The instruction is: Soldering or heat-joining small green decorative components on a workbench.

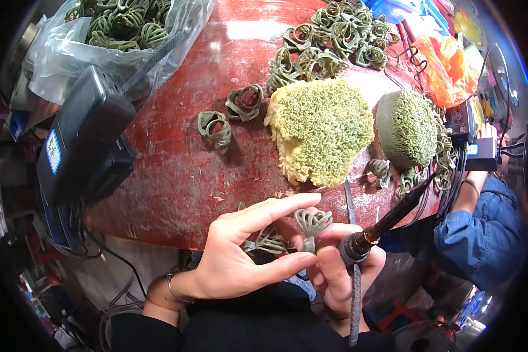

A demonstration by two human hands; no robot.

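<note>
My left hand (pixel 240 249) is curled round a green piece with looped strands (pixel 270 240) in its palm. A second green piece, a fan of thin loops on a narrow stem (pixel 312 226), stands between my left thumb and the right fingertips; which hand carries it I cannot tell. My right hand (pixel 340 276) grips a dark corded pen-like tool (pixel 358 243) with a brass-coloured collar. A long narrow metal file (pixel 355 305) runs lengthwise past the right fingers, partly hidden by them.
On the red table (pixel 164 193) sit a yellow-green spongy block (pixel 322 132), a round green block (pixel 408 129), two loose green rings (pixel 215 128) and a heap of similar pieces (pixel 328 47). A plastic bag (pixel 58 64) and black device (pixel 88 129) stand left. Another person's blue sleeve (pixel 481 229) is right.
</note>
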